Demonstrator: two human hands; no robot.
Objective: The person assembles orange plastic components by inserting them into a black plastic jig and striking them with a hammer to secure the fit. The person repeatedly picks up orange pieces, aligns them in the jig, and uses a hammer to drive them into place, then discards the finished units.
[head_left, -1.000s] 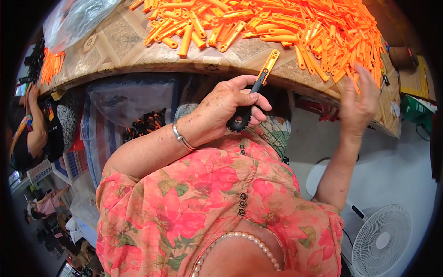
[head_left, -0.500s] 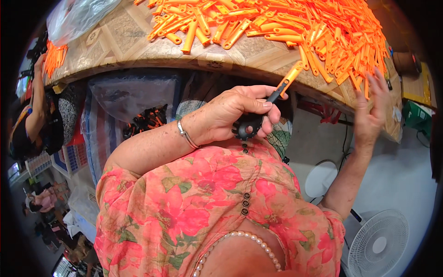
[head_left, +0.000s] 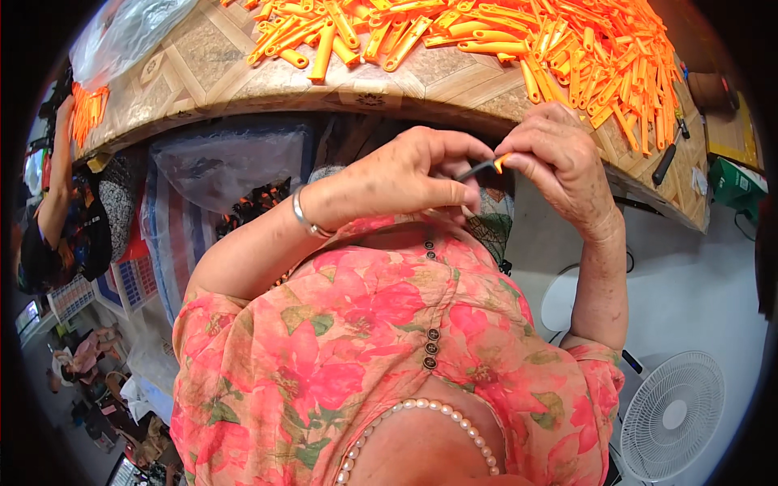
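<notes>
Between my hands is a pasta server (head_left: 476, 170) with a black neck and an orange handle. My left hand (head_left: 405, 174) is closed round its black part, and the fingers hide the toothed head. My right hand (head_left: 563, 166) pinches the orange handle close to the neck, covering most of it. Both hands are in front of my body, just short of the table edge. Beyond them, a large heap of loose orange handles (head_left: 600, 57) lies across the table (head_left: 219, 73).
A black-handled tool (head_left: 664, 164) lies at the table's right corner. Clear plastic (head_left: 130, 36) lies at the far left. Below the table, a striped bag (head_left: 174, 235) holds black and orange pieces (head_left: 251, 206). A white fan (head_left: 673, 415) stands at lower right. Another person (head_left: 65, 219) is at left.
My right hand has come in from the orange heap at the right and taken hold of the orange handle. My left hand has turned, so the toothed head no longer shows.
</notes>
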